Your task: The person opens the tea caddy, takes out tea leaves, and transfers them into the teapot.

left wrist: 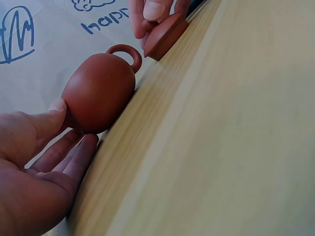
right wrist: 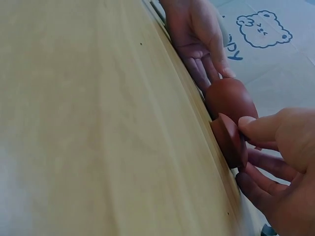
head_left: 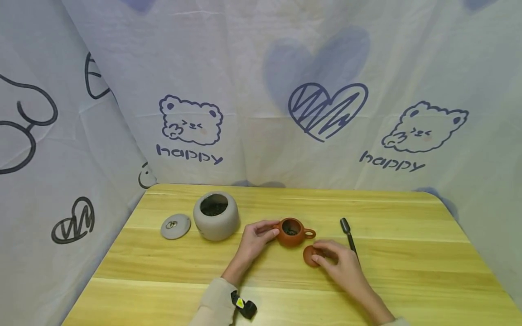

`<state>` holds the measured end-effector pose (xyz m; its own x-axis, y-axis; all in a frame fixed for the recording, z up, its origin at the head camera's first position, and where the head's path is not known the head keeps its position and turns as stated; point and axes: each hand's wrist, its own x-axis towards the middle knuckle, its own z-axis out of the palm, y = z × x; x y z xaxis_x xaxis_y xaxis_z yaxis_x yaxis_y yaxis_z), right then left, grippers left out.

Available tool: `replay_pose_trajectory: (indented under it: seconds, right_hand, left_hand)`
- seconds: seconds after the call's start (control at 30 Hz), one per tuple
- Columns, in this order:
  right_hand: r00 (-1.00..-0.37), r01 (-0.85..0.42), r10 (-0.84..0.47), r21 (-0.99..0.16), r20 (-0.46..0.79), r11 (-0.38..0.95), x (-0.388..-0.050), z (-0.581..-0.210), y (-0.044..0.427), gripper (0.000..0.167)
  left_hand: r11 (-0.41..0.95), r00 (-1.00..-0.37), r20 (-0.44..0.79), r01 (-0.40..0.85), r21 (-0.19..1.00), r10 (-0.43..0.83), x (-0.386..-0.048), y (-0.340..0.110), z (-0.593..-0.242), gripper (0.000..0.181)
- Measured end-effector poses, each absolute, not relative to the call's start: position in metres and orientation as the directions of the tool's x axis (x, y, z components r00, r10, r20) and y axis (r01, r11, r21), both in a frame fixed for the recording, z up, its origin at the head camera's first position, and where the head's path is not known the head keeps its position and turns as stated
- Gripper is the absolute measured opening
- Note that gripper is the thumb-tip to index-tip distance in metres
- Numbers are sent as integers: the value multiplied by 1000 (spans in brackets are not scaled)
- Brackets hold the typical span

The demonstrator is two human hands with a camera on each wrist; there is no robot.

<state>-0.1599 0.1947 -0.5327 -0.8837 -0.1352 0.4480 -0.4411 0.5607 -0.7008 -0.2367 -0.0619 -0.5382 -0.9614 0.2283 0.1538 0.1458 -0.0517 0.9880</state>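
A small reddish-brown clay teapot [head_left: 291, 242] stands upright on the wooden table, its top uncovered and dark tea leaves [head_left: 290, 231] inside. My left hand [head_left: 256, 240] pinches it at the spout side, thumb against the body in the left wrist view; the spout is mostly hidden. The loop handle [head_left: 310, 233] points right. Just in front of the handle, my right hand [head_left: 341, 265] pinches the round clay teapot lid [head_left: 308, 256] by its knob. In the right wrist view the lid [right wrist: 228, 141] is at or just above the tabletop; whether it touches is unclear.
Left of the teapot stands a grey jar [head_left: 217, 224] with dark contents, its grey lid [head_left: 175, 226] lying beside it. A dark tea scoop [head_left: 347, 233] lies beyond my right hand, partly hidden. Printed cloth [head_left: 257, 145] hangs behind the table [head_left: 408, 253].
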Motion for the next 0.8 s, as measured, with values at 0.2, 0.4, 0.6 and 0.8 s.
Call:
replay_pose_trajectory:
  seconds: [0.2,0.4,0.6,0.8]
  right_hand:
    - [-884,-434,-133,-680,448,591,-161,-530,191,24]
    - [-892,-419,-126,-689,435,591,-163,-526,187,23]
    - [-892,-419,-124,-695,434,584,-164,-521,183,22]
    - [-896,-419,-122,-718,428,556,-164,-512,178,22]
  left_hand:
    - [-76,-973,122,109,991,196,-238,-63,-536,24]
    - [-95,-978,104,88,992,178,-240,-62,-533,22]
    - [-105,-981,67,49,993,180,-242,-63,-528,22]
    - [-102,-982,45,27,994,182,-243,-65,-524,21]
